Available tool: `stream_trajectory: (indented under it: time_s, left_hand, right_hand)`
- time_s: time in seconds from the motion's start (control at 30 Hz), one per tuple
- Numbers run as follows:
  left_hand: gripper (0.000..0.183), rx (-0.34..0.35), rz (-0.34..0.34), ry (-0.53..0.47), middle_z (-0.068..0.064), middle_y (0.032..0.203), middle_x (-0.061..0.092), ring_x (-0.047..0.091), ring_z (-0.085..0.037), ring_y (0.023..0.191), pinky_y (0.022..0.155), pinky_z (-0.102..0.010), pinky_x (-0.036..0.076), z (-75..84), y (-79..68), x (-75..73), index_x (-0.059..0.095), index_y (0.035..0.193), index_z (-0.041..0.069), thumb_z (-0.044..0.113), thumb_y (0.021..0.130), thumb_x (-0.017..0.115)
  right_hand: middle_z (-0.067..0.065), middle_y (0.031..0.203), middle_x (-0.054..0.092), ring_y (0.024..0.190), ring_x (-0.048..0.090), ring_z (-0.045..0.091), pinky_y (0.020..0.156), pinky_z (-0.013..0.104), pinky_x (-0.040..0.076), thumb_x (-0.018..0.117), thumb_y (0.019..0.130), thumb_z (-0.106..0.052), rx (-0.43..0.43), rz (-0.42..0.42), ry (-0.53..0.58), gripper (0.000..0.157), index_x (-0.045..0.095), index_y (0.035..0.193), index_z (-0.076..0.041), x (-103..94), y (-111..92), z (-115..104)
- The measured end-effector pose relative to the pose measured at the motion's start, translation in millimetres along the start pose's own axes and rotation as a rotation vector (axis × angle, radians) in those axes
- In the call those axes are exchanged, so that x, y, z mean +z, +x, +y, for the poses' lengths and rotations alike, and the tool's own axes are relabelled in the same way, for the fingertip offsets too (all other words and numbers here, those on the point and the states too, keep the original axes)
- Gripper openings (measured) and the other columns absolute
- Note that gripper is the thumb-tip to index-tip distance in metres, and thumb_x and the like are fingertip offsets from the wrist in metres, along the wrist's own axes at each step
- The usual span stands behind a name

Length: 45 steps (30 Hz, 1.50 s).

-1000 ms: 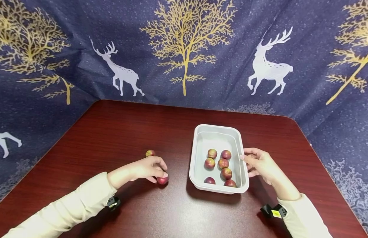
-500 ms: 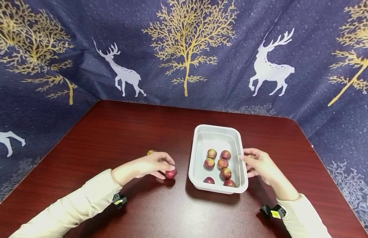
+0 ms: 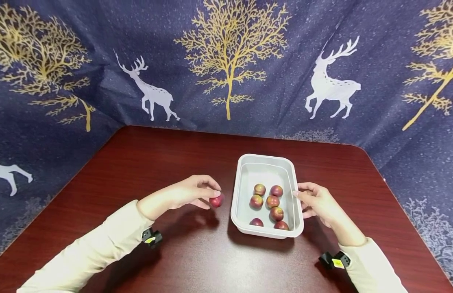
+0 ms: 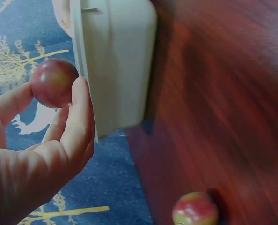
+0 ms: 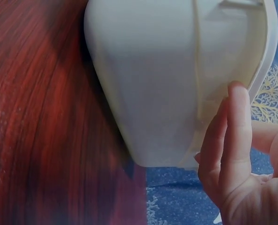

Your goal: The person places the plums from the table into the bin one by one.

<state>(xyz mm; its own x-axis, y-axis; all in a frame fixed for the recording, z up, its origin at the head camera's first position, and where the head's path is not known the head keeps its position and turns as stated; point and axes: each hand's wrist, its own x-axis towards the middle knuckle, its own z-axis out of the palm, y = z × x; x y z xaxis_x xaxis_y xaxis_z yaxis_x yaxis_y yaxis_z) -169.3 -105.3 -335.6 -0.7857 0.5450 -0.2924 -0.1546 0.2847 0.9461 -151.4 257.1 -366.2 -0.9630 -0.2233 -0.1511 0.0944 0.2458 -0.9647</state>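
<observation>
A red plum [image 3: 216, 200] is pinched between the thumb and fingertips of my left hand [image 3: 191, 192], lifted off the table just left of the white plastic tub [image 3: 261, 232]. In the left wrist view the same plum [image 4: 54, 83] shows whole, with the tub's side wall [image 4: 120, 65] behind it. Several red and yellow plums [image 3: 272, 202] lie inside the tub. My right hand [image 3: 318, 202] grips the tub's right rim, thumb over the edge and fingers against the outer wall. In the right wrist view those fingers [image 5: 237, 126] touch the wall.
Another plum [image 4: 195, 209] lies on the table in the left wrist view; the head view hides it behind my left hand. The dark red wooden table [image 3: 168, 150] ends at a blue cloth [image 3: 197, 106] printed with deer and trees.
My left hand has carried the plum right and up from the table toward the tub. The right hand keeps its hold on the rim.
</observation>
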Motion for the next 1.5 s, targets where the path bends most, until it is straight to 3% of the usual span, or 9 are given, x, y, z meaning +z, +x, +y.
stream_trajectory:
  time_s: [0.3,0.63,0.97,1.2,1.5]
  left_hand:
    - [0.034,0.034,-0.018,-0.026,-0.014,0.102,0.064,0.065,-0.018,0.086,0.085,-0.048,0.054,19.4,13.2,8.7,0.053,0.117,-0.007,0.012,0.090,0.062]
    - [0.032,0.060,-0.061,-0.009,-0.013,0.104,0.063,0.066,-0.021,0.086,0.080,-0.040,0.056,42.2,33.9,24.9,0.052,0.118,-0.003,0.012,0.091,0.060]
    - [0.033,0.063,-0.055,0.069,-0.008,0.097,0.061,0.061,-0.015,0.082,0.076,-0.035,0.057,48.9,46.4,37.6,0.055,0.118,-0.001,0.014,0.090,0.062]
    - [0.031,0.104,-0.054,0.160,-0.010,0.094,0.061,0.061,-0.015,0.084,0.078,-0.040,0.057,52.2,53.5,47.1,0.056,0.115,-0.001,0.014,0.089,0.063]
    - [0.035,0.115,-0.067,0.205,-0.015,0.106,0.063,0.063,-0.022,0.095,0.075,-0.034,0.057,49.7,57.9,51.0,0.054,0.119,-0.003,0.015,0.090,0.062]
  right_hand:
    - [-0.002,0.078,0.060,0.061,0.063,0.010,0.056,0.034,0.057,0.053,0.096,-0.011,0.008,0.003,-0.001,0.050,0.033,0.133,0.016,1.2,3,1]
    - [-0.002,0.077,0.061,0.061,0.063,0.010,0.056,0.034,0.057,0.054,0.096,-0.012,0.013,0.018,0.010,0.049,0.034,0.132,0.015,1.2,2,4]
    - [-0.003,0.077,0.061,0.060,0.062,0.009,0.055,0.035,0.057,0.053,0.096,-0.011,0.005,0.014,0.016,0.049,0.034,0.132,0.015,2.6,1,3]
    - [-0.003,0.078,0.061,0.061,0.062,0.009,0.055,0.034,0.057,0.052,0.096,-0.011,-0.013,0.004,0.017,0.049,0.033,0.133,0.015,2.4,1,3]
    - [-0.003,0.078,0.061,0.061,0.063,0.010,0.055,0.034,0.057,0.053,0.096,-0.012,0.002,0.013,0.009,0.049,0.034,0.132,0.015,2.3,1,4]
